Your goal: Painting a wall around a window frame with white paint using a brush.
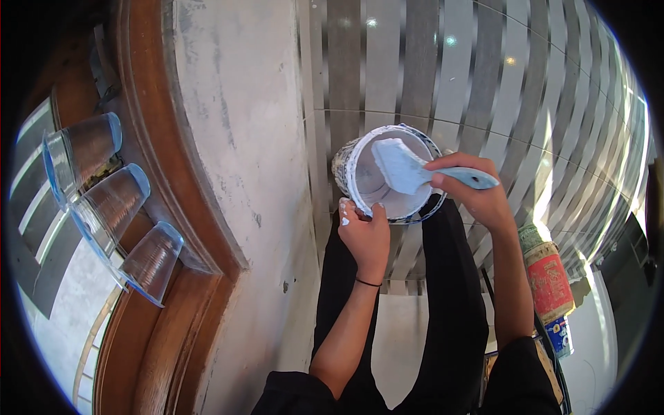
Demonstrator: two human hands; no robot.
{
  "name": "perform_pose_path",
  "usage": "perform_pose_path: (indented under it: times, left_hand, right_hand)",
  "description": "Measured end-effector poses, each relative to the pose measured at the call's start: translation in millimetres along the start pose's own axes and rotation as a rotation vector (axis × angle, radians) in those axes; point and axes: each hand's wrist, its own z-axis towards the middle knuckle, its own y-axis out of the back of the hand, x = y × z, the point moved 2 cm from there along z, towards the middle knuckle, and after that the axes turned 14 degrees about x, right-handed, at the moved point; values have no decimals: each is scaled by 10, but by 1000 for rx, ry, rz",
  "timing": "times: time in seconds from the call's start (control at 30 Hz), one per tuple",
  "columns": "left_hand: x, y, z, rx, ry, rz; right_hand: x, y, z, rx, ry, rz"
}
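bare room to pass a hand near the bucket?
Free: grey striped tiles beyond the white, paint-smeared round bucket, bordered left by the patchy white wall.
Crowded: the bucket's mouth, left hand gripping its edge, right hand holding a pale-blue, paint-coated brush; also beside the right forearm, by a worn red cylinder.

Count as observed. Hands: two, namely one left hand [366, 238] and one right hand [478, 195], at the centre and right of centre. Bucket [341, 171]: one, centre of the frame. Brush [402, 164]: one, same area. Dark wristband [368, 283]: one, below centre. Black trouser legs [453, 273]: two, lower centre. Clear cup-shaped pieces [114, 202]: three, left side of the frame. Red cylindrical container [549, 277]: one, lower right.
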Motion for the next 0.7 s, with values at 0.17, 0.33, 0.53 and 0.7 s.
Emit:
perform_pose_path:
  times: [0.17, 0.33, 0.53, 0.7]
  left_hand:
    - [64, 5, 21, 12, 3, -50]
    - [80, 60, 40, -7, 46, -48]
    - [46, 63, 30, -53, -21, 12]
    - [-20, 112, 14, -39, 29, 38]
  right_hand:
    - [-9, 43, -33, 20, 16, -10]
    - [35, -84, 27, 73, 147, -158]
    - [2, -187, 61, -25, 168, -291]
    - [-50, -229, 103, -77, 81, -249]
